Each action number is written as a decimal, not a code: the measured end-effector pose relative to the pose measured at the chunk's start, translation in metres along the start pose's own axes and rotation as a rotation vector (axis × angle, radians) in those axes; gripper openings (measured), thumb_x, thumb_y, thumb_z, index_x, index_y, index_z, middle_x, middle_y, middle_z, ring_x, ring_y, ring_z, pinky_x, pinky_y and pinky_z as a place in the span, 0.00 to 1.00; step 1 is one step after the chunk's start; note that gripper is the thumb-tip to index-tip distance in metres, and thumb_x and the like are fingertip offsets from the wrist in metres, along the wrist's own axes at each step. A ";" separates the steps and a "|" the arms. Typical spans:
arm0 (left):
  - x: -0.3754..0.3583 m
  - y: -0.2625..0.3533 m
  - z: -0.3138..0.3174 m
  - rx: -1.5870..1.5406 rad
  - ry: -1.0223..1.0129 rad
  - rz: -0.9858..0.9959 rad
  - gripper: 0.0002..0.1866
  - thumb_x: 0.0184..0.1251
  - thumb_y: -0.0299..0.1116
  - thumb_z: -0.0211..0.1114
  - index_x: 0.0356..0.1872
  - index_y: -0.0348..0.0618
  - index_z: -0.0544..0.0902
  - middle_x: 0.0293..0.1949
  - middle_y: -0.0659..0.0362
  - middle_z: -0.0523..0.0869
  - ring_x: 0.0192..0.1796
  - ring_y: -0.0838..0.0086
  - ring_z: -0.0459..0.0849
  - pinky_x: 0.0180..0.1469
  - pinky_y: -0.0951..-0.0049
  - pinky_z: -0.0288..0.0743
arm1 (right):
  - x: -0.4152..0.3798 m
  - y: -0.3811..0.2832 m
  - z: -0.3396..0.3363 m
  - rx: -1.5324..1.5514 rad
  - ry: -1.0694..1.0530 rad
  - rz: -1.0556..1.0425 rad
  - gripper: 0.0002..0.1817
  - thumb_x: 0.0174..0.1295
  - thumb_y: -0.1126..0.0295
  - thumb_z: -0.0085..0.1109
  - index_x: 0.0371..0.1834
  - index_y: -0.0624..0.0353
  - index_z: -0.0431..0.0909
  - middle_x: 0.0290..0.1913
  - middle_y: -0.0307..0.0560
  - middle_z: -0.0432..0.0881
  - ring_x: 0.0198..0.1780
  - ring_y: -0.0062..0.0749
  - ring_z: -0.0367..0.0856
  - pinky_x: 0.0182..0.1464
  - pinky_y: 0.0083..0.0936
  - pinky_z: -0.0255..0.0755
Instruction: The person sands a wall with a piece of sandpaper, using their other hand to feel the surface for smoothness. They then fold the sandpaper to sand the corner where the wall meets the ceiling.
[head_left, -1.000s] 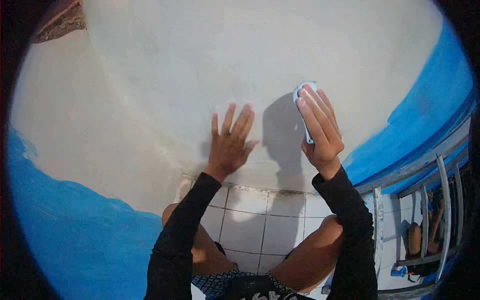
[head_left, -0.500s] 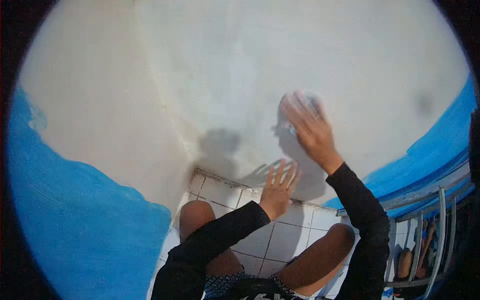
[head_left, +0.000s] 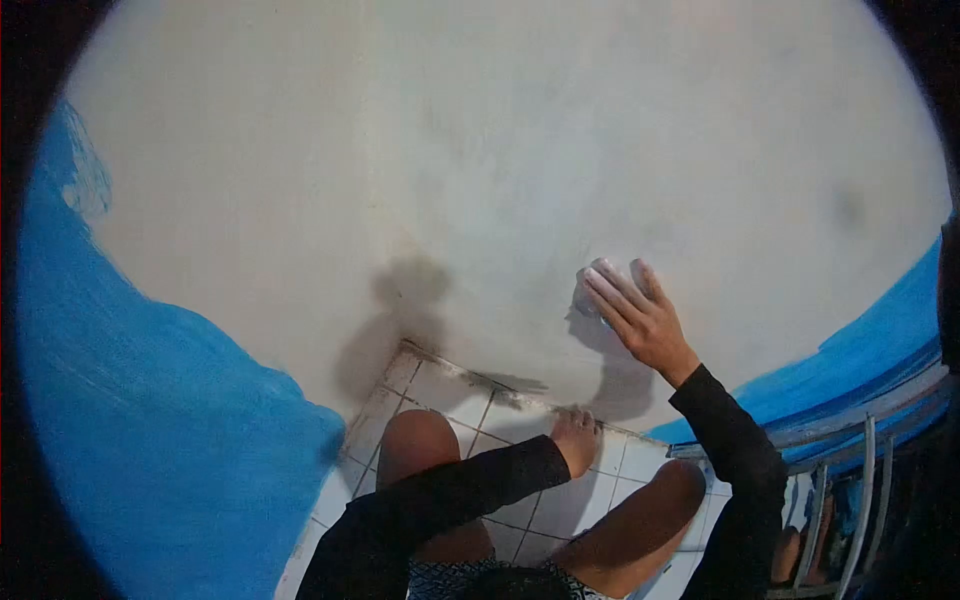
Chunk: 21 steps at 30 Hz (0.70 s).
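My right hand [head_left: 632,312] lies against the pale wall [head_left: 500,180] with its fingers extended and whitish dust on the fingertips. A small light edge shows under the palm, but the thing pressed beneath is mostly hidden. Lower down, my left hand [head_left: 577,441] hovers near the foot of the wall, above the white floor tiles [head_left: 510,416]. Its fingers look short from this angle and nothing shows in them. Both forearms wear black sleeves.
Blue paint [head_left: 180,430] covers the lower left wall, and another blue area [head_left: 850,350] lies at the right. A grey metal rack [head_left: 865,480] stands at the lower right. My bent knees are below my arms. Dirt lines the wall's base.
My right hand has moved down the wall in the view. My left hand has dropped lower, its fingers now foreshortened instead of visibly spread. The view has shifted slightly.
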<state>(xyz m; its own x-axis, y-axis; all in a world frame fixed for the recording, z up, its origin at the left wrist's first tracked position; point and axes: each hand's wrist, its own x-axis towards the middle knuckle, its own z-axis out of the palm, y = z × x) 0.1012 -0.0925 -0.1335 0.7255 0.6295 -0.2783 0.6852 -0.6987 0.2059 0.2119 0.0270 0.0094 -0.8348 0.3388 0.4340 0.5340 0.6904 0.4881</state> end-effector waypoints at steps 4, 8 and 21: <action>-0.007 -0.005 -0.005 -0.010 -0.028 0.041 0.30 0.67 0.43 0.61 0.65 0.34 0.74 0.70 0.36 0.68 0.71 0.40 0.67 0.67 0.39 0.62 | -0.001 -0.005 -0.020 0.032 0.048 0.062 0.22 0.62 0.69 0.59 0.61 0.54 0.79 0.72 0.42 0.73 0.74 0.38 0.69 0.79 0.54 0.52; -0.013 -0.005 -0.003 -0.056 0.094 0.054 0.29 0.63 0.44 0.65 0.61 0.33 0.78 0.66 0.37 0.72 0.69 0.42 0.70 0.65 0.40 0.65 | 0.016 0.019 -0.072 -0.029 0.313 0.135 0.21 0.62 0.70 0.64 0.60 0.53 0.80 0.64 0.41 0.81 0.70 0.37 0.75 0.77 0.55 0.57; -0.002 -0.001 0.018 0.027 0.100 0.014 0.24 0.57 0.43 0.67 0.51 0.38 0.84 0.57 0.41 0.79 0.60 0.48 0.76 0.58 0.46 0.69 | 0.015 0.044 -0.037 -0.232 0.329 0.242 0.28 0.60 0.75 0.63 0.66 0.42 0.77 0.71 0.35 0.74 0.75 0.34 0.67 0.80 0.51 0.50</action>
<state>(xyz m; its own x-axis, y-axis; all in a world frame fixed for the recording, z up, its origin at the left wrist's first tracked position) 0.0977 -0.0987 -0.1498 0.7386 0.6496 -0.1802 0.6740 -0.7157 0.1831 0.2277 0.0385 0.0657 -0.6156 0.2259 0.7550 0.7552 0.4429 0.4832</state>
